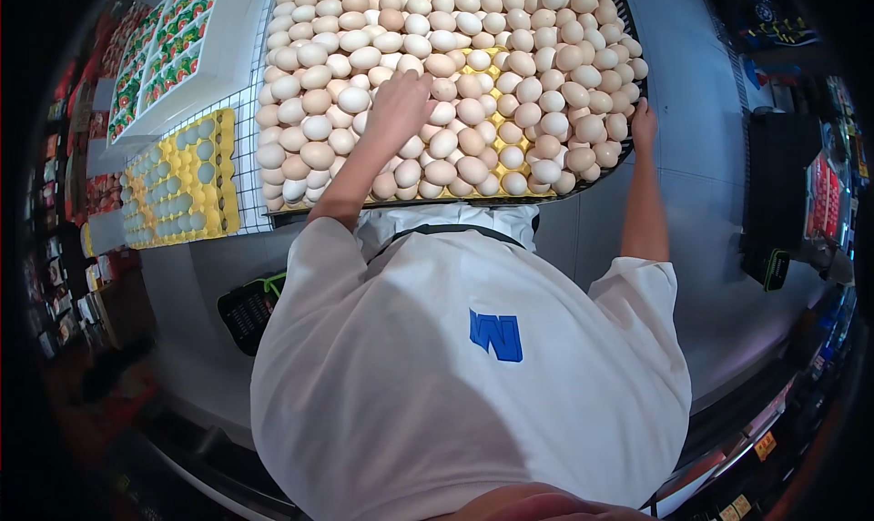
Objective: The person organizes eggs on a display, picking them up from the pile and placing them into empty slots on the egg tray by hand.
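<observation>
My left hand [401,109] is over the middle of a wide bed of hen's eggs [318,128], its fingers bent down and closed on an egg there. The palm side is hidden, so little of that egg shows. Brown and cream eggs lie packed and piled around the hand. Yellow egg tray [498,143] cells show through a gap just right of it. At the right side of the stand, my right hand [644,125] grips the black rim [626,148]; its fingers are partly hidden.
A yellow tray with pale bluish eggs [187,177] stands at the left on white wire grid [248,148]. Behind it is a white box [202,52] of green-and-red packs. A black-and-green case [248,316] is low at the left. Dark shelving [783,175] stands at the right.
</observation>
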Demonstrator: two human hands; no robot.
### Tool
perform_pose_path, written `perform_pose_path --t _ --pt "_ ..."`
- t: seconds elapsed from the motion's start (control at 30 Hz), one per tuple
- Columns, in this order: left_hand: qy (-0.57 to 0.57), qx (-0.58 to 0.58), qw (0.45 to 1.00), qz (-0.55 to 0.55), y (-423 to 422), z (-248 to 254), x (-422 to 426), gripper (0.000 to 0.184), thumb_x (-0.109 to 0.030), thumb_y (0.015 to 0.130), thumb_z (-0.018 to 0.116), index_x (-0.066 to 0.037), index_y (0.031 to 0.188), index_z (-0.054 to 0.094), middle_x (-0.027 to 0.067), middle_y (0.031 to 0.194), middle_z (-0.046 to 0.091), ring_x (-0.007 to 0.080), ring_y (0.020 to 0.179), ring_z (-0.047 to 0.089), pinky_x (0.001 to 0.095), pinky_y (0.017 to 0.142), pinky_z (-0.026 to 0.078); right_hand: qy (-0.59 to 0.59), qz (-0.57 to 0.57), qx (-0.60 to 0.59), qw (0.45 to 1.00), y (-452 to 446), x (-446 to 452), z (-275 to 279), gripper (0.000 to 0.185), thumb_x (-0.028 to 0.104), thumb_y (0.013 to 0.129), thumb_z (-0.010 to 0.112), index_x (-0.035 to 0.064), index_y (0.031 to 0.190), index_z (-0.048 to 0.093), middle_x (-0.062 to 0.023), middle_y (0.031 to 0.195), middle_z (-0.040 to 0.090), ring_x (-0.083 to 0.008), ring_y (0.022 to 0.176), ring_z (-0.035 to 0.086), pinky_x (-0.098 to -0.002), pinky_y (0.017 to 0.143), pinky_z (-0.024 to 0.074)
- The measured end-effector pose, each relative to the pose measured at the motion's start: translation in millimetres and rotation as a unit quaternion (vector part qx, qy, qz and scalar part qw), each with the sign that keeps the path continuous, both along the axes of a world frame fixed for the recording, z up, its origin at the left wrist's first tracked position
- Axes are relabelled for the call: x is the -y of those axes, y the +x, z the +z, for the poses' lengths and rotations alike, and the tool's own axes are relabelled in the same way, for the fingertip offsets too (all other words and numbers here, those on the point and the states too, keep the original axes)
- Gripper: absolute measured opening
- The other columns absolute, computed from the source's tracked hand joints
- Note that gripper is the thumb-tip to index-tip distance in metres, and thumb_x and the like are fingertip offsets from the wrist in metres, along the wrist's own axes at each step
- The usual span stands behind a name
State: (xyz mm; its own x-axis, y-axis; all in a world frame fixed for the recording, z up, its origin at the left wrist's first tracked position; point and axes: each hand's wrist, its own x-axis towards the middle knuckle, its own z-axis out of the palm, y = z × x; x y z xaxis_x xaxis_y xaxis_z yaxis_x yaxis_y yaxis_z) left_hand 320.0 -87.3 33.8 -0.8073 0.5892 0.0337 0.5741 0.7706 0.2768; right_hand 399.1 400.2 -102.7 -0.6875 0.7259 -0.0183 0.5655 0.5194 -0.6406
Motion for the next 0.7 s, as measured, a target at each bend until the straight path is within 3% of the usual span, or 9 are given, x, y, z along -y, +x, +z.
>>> perform_pose_path --t 0.03,0.1,0.33,0.43,0.5,0.57,0.6,0.7 --pt "-0.074 0.004 0.997 0.027 -3.7 7.9 19.0 0.028 -0.023 0.078 0.066 -0.002 0.095 0.061 0.0152 0.089 0.061 0.032 0.088 0.059 0.0427 0.077 0.048 -0.006 -0.005 0.002 1.0 1.2 2.1 0.0 0.059 0.047 0.095 0.038 -0.0058 0.105 0.061 -0.0281 0.102 0.061 -0.0446 0.099 0.057 -0.0474 0.086 0.043" --pt "-0.116 0.008 0.992 0.05 -14.6 9.7 51.5 0.024 -0.019 0.076 0.065 -0.004 0.095 0.063 0.0149 0.09 0.061 0.0318 0.089 0.059 0.0423 0.078 0.048 0.013 -0.002 -0.009 1.0 0.6 4.3 3.9 0.059 0.048 0.094 0.038 -0.0054 0.102 0.062 -0.0278 0.101 0.062 -0.0446 0.098 0.057 -0.047 0.086 0.0431" --pt "-0.098 0.093 0.991 -0.005 -40.7 13.8 84.7 0.034 -0.01 0.071 0.061 -0.008 0.104 0.064 0.0126 0.093 0.062 0.0296 0.088 0.058 0.04 0.077 0.048 -0.001 -0.026 0.008 1.0 1.0 9.3 14.3 0.057 0.046 0.094 0.038 -0.0039 0.107 0.062 -0.0282 0.106 0.062 -0.0445 0.103 0.057 -0.0466 0.089 0.0437" --pt "-0.08 0.145 0.986 0.033 -43.7 26.1 79.7 0.038 -0.007 0.067 0.063 -0.007 0.105 0.064 0.0131 0.09 0.064 0.0281 0.092 0.062 0.0392 0.077 0.05 -0.013 -0.03 -0.002 0.999 -0.8 9.9 10.9 0.057 0.046 0.094 0.038 -0.0033 0.108 0.062 -0.028 0.107 0.062 -0.0446 0.104 0.056 -0.0467 0.09 0.0432" --pt "-0.084 0.145 0.986 0.02 -49.2 26.3 72.0 0.042 -0.011 0.066 0.067 -0.006 0.107 0.064 0.0138 0.095 0.064 0.0284 0.089 0.063 0.0376 0.077 0.05 0.003 -0.017 0.007 1.0 -0.6 7.3 9.6 0.057 0.046 0.094 0.038 -0.0038 0.107 0.062 -0.0281 0.106 0.062 -0.0451 0.103 0.056 -0.0471 0.09 0.0434" --pt "0.06 0.145 0.987 0.021 -44.9 19.4 54.8 0.045 -0.015 0.064 0.07 -0.005 0.108 0.064 0.0151 0.102 0.063 0.0278 0.088 0.063 0.036 0.078 0.051 0.009 -0.019 -0.001 1.0 -0.7 6.5 8.1 0.057 0.045 0.094 0.038 -0.0041 0.107 0.062 -0.0284 0.106 0.062 -0.0452 0.103 0.056 -0.0471 0.09 0.0434" --pt "0.128 0.228 0.965 0.026 -41.4 19.3 37.8 0.048 -0.018 0.063 0.072 -0.003 0.109 0.064 0.0161 0.105 0.061 0.0261 0.09 0.063 0.0342 0.08 0.051 0.014 -0.017 -0.009 1.0 0.0 7.7 7.7 0.056 0.045 0.094 0.038 -0.0044 0.107 0.062 -0.0287 0.106 0.061 -0.0453 0.103 0.056 -0.0471 0.089 0.0435" --pt "0.215 0.325 0.921 -0.022 -12.0 -1.0 -22.1 0.05 -0.017 0.069 0.075 0.0 0.114 0.06 0.0106 0.105 0.061 0.0178 0.093 0.062 0.0296 0.081 0.052 -0.006 -0.006 -0.02 1.0 0.1 12.1 15.7 0.056 0.044 0.094 0.038 -0.0047 0.106 0.062 -0.0289 0.106 0.061 -0.0457 0.103 0.056 -0.0471 0.089 0.0434"
